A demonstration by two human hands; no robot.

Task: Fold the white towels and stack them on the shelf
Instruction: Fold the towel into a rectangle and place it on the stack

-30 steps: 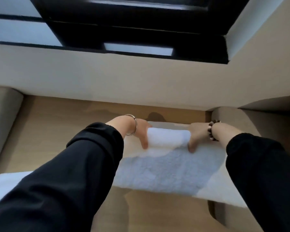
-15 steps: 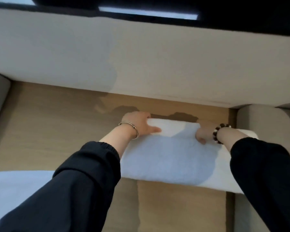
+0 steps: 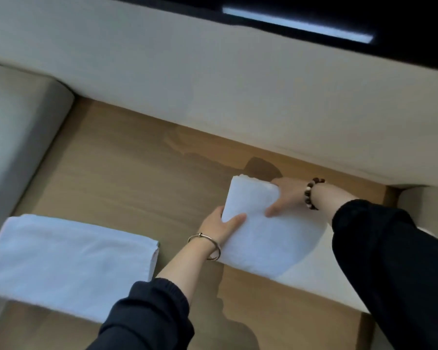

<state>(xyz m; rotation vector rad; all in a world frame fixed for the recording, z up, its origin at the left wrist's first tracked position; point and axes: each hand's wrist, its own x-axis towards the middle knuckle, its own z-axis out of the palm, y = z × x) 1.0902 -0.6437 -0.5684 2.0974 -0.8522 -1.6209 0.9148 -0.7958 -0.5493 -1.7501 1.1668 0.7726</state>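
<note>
Folded towel (image 3: pixel 68 263) left of held towel (image 3: pixel 268 238).

I take this for a furnished room, in a home or a hotel; I cannot tell which. A low wood shelf (image 3: pixel 127 173) runs across the middle of the frame. It sits between a beige cushion (image 3: pixel 15 117) at the left edge and another cushion (image 3: pixel 425 205) at the right edge, with a beige panel (image 3: pixel 213 72) above it. A dark window frame (image 3: pixel 415 34) with a pale strip (image 3: pixel 296 24) crosses the upper right. A folded towel (image 3: pixel 68 258) lies lower left, a second towel (image 3: pixel 263 238) right of centre.
</note>
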